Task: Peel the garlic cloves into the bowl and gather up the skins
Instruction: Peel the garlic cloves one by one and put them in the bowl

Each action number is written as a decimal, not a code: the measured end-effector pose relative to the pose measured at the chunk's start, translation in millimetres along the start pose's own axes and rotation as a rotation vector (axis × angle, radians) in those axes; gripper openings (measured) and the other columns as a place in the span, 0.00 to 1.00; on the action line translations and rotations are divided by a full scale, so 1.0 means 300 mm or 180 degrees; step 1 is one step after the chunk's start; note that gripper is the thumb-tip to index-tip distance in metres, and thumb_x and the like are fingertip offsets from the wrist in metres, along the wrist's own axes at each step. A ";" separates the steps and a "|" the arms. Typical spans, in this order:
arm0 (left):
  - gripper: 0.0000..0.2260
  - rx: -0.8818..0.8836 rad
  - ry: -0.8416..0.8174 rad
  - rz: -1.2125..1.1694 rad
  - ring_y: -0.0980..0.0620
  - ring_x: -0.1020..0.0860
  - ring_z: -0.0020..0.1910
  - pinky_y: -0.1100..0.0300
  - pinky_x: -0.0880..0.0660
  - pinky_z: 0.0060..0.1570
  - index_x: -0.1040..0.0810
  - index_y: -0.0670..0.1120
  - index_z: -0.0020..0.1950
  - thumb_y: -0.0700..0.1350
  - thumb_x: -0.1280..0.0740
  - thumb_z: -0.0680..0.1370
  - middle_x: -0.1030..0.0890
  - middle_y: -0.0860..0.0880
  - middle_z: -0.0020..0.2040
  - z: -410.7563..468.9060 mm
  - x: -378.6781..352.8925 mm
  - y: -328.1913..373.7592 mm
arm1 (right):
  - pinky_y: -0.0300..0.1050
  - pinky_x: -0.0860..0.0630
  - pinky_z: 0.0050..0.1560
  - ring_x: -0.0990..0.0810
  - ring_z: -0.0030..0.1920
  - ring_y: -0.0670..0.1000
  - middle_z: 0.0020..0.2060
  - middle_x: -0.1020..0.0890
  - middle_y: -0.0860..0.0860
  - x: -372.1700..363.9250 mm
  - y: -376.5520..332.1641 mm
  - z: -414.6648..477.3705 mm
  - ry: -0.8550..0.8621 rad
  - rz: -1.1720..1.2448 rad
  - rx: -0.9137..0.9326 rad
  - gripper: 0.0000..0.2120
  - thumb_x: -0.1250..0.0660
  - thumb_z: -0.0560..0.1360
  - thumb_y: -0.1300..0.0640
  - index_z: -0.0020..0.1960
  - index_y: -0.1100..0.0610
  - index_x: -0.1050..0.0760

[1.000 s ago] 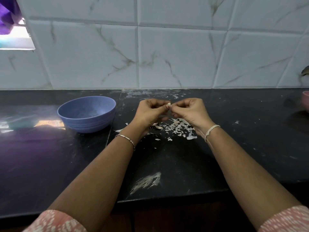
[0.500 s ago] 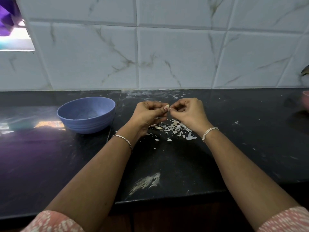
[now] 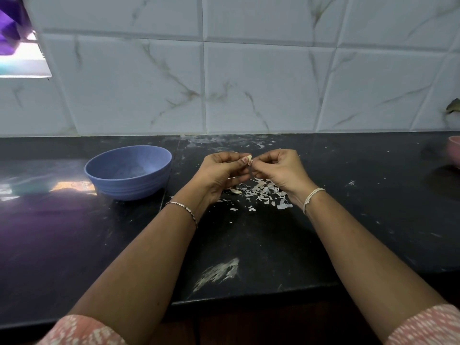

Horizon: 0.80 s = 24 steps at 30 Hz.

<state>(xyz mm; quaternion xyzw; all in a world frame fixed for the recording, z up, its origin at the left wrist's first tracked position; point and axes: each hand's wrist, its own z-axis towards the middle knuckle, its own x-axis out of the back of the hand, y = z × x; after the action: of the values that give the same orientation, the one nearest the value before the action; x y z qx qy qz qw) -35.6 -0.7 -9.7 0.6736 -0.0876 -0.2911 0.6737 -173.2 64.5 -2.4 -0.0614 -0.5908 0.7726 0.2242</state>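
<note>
wall: white marble-veined tiles (image 3: 249, 83) | bench: black polished stone (image 3: 261, 245) | light: bright window (image 3: 22, 63), upper left

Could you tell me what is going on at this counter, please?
A person is peeling a garlic clove, pinched between the left hand and right hand above a pile of skins on the counter. The bowl stands to the left, apart from the hands; what it holds is unclear.

Black stone counter (image 3: 348, 232) w/ white smear (image 3: 219, 271) nr front edge, white marble-look tile wall (image 3: 249, 83), pink dish (image 3: 454, 151) at far rt edge, purple obj (image 3: 7, 33) top left.
</note>
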 end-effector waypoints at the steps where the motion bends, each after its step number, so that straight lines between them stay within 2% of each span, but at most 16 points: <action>1: 0.03 0.0014 -0.0011 -0.0024 0.55 0.18 0.35 0.62 0.18 0.38 0.19 0.40 0.46 0.33 0.31 0.76 0.16 0.46 0.37 0.000 0.000 0.000 | 0.36 0.20 0.38 0.18 0.36 0.50 0.35 0.16 0.58 -0.001 0.000 0.000 -0.0016 0.0049 -0.0032 0.03 0.28 0.72 0.67 0.40 0.62 0.18; 10: 0.03 0.0105 -0.0032 -0.0280 0.53 0.16 0.36 0.63 0.19 0.36 0.19 0.37 0.48 0.33 0.32 0.76 0.16 0.43 0.39 -0.003 -0.003 0.007 | 0.35 0.21 0.35 0.18 0.33 0.48 0.34 0.17 0.57 -0.005 0.002 0.011 -0.0027 0.0691 -0.0443 0.02 0.28 0.72 0.68 0.43 0.67 0.20; 14: 0.03 0.0096 -0.0003 -0.0305 0.51 0.16 0.37 0.61 0.18 0.39 0.19 0.38 0.47 0.34 0.30 0.75 0.16 0.42 0.39 -0.002 -0.005 0.009 | 0.37 0.19 0.39 0.18 0.37 0.50 0.37 0.17 0.58 -0.005 -0.001 0.016 -0.0086 0.0986 -0.0669 0.05 0.28 0.73 0.65 0.45 0.68 0.21; 18: 0.02 0.0070 0.0043 -0.0247 0.49 0.16 0.38 0.59 0.17 0.41 0.18 0.39 0.44 0.33 0.30 0.74 0.16 0.42 0.39 -0.002 -0.005 0.012 | 0.37 0.19 0.40 0.18 0.37 0.50 0.36 0.18 0.57 -0.008 0.005 0.016 -0.0007 0.0924 -0.0639 0.04 0.27 0.72 0.65 0.43 0.65 0.21; 24: 0.01 0.0078 0.0109 -0.0087 0.49 0.16 0.38 0.60 0.18 0.36 0.19 0.40 0.43 0.35 0.28 0.74 0.16 0.42 0.39 -0.005 -0.005 0.014 | 0.35 0.20 0.38 0.18 0.34 0.48 0.34 0.18 0.56 -0.013 0.008 0.013 0.0078 0.0804 -0.0564 0.02 0.28 0.71 0.68 0.42 0.65 0.21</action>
<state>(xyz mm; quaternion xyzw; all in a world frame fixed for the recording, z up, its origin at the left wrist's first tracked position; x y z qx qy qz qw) -34.9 0.9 -5.4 0.6878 -0.0704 -0.2875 0.6628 -171.7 58.9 -4.3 -0.1642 -0.6415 0.7387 0.1261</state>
